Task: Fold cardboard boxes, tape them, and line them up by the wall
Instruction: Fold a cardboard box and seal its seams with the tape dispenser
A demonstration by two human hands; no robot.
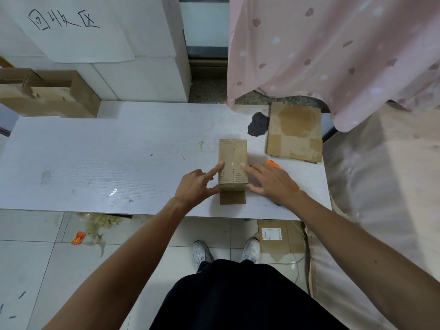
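Observation:
A small brown cardboard box [232, 153] stands on the white table [95, 163], with tape running down the middle of its top and a strip of tape [232, 198] hanging out flat at its near end. My left hand [196, 185] touches the box's left top edge with its forefinger and its near left corner with the thumb. My right hand [271, 181] lies against the box's right side, fingers straight, fingertips on the top edge. An orange tape dispenser [272, 163] peeks out from under my right hand.
Flattened cardboard [295, 132] lies at the table's back right beside a dark scrap [258, 125]. An open cardboard box [47, 91] sits at the back left against white boxes. A pink curtain [333, 55] hangs on the right. Litter and flat cardboard [278, 239] lie on the floor.

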